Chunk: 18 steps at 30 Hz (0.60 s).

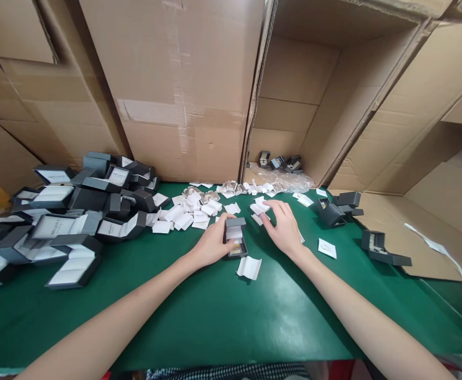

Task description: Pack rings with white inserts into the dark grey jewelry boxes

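Note:
My left hand (213, 241) is wrapped round a small dark grey jewellery box (236, 222), its lid raised and a white lining showing. Something yellowish lies in the box's base, too small to make out. Just to the right, the thumb and fingers of my right hand (283, 227) close on a folded white insert (261, 207) in a small cluster of white pieces. Below the held box, a bent white insert (249, 268) rests on the green table (215, 327). A heap of similar white inserts (193, 211) spreads beyond my left hand.
Many opened dark boxes with white linings (76, 258) are piled at the left. Some dark boxes (331, 211) and a white card (327, 248) lie at the right. Behind, a large cardboard box (314, 79) stands open, with several small boxes (278, 162) on clear plastic.

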### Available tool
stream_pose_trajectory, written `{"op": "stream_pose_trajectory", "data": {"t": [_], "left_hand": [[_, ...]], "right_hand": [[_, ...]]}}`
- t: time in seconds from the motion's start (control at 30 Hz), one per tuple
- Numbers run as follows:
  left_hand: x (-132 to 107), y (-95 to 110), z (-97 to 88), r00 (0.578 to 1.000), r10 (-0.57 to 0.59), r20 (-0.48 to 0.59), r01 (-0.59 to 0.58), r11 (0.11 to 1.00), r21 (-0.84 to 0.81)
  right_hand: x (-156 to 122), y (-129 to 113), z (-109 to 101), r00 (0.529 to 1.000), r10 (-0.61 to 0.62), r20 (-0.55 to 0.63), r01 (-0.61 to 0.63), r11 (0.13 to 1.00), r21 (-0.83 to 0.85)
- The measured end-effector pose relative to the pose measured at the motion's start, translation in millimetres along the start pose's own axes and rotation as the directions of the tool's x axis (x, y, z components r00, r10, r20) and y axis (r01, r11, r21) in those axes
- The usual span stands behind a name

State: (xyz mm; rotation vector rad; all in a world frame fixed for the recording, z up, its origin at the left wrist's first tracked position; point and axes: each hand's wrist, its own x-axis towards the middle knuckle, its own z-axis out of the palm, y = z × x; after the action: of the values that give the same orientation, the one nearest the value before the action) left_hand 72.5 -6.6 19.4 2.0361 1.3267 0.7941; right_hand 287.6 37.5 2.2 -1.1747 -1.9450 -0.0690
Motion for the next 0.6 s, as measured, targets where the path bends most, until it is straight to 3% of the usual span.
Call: {"op": "stream_pose_trajectory", "data": {"t": [0.1,0.2,0.43,0.6], "left_hand": [[0.6,-2.2,-0.7,0.999,0.006,-0.039,-0.007,1.000,-0.009],[1.1,-5.4,-0.9,0.996,0.001,-0.085,-0.001,1.000,-0.001],[2.9,-9.8,-1.0,0.988,-0.011,-0.153,0.014,1.000,0.024],[4.6,-13.3,-1.9,0.986,0.000,-0.169,0.004,1.000,0.024]], "right_hand": [[1.3,17.8,7.8,0.994,0.028,0.109,-0.014,0.992,-0.122],[0.7,25.0,12.3,0.981,0.015,0.196,0.013,0.990,-0.139],[2.1,18.6,6.6,0.980,0.040,0.193,-0.030,0.998,-0.052],[0.8,16.7,7.6,0.960,0.160,0.228,-0.151,0.987,-0.057]]}}
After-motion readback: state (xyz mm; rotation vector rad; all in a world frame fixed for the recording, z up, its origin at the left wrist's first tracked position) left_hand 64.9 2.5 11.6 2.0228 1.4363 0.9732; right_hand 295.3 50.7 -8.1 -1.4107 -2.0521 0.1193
